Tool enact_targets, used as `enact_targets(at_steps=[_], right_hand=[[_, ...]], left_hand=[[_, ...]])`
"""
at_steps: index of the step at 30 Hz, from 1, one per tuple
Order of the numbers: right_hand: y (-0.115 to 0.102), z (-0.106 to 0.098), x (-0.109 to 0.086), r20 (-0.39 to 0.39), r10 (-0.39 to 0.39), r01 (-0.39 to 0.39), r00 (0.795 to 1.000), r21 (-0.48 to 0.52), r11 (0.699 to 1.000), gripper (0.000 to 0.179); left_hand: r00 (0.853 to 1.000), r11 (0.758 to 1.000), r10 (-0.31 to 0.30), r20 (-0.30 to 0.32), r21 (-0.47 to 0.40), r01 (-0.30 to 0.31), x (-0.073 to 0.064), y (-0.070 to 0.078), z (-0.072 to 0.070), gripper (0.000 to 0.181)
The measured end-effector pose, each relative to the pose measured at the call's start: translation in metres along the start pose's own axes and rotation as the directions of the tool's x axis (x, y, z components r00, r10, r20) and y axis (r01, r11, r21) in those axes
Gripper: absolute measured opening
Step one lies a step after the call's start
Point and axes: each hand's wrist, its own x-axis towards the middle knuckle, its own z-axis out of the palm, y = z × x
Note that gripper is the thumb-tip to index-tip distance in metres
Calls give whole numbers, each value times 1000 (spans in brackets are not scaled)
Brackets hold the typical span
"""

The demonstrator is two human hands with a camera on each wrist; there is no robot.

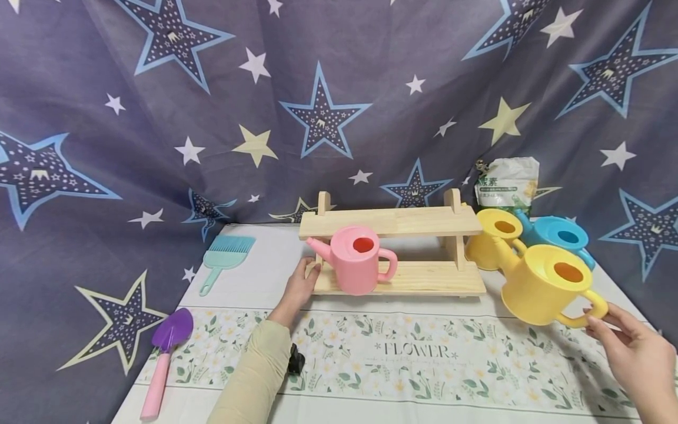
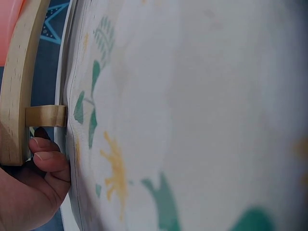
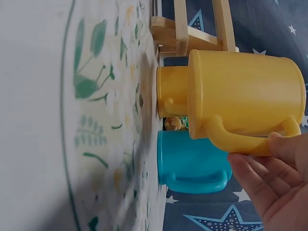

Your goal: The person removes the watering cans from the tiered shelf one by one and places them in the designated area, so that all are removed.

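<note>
My right hand (image 1: 632,347) pinches the handle of a yellow watering can (image 1: 545,285), which is lifted above the table; the right wrist view shows thumb and fingers on that handle. At the left end of a two-tier wooden shelf (image 1: 439,278), my left hand (image 1: 302,285) grips the lower board, its fingers curled at the edge in the left wrist view. A pink watering can (image 1: 356,268) stands on the lower board, spout to the left. Behind the lifted can are a second yellow watering can (image 1: 479,247) and a blue watering can (image 1: 556,231), both on the table.
A teal brush (image 1: 228,256) and a purple trowel with a pink handle (image 1: 156,383) lie at the left. A white bag with green print (image 1: 508,179) stands at the back right. Flower-patterned cloth (image 1: 424,374) covers the front, and a starry curtain (image 1: 371,53) hangs behind.
</note>
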Motion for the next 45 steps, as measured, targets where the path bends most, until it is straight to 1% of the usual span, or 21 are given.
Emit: enact_targets(at_steps=[5,9,14,19,27,31,35,45], right_hand=[[4,0,0,23,26,-26,999,-19,999,39],[7,3,0,40,10,-9,999,-37,999,39],[8,9,0,52,-6,7,999,-24,1000,39],[8,14,0,81,-6,10,997,-51,999,40],[7,19,1,80,-28,33,996,-69,997,39],[7,19,2,89,-37,45,995,-85,995,39],[6,20,3,113,-23,35,993,-107,994,39],[2,19,8,210,8,16,978,-116,993,38]], left_hand=[[1000,1000,10,-6,4,-10,-1,1,0,47],[1000,1000,20,-5,4,-20,-2,1,0,48],[1000,1000,29,-8,-3,-29,-2,0,0,47],[1000,1000,23,-4,-8,-23,-3,1,0,47],[1000,1000,13,9,-2,-13,-3,2,0,50],[1000,1000,-7,21,-4,7,-2,2,-1,51],[999,1000,-20,26,-4,21,-1,2,0,52],[1000,1000,-11,19,6,11,-2,4,-1,50]])
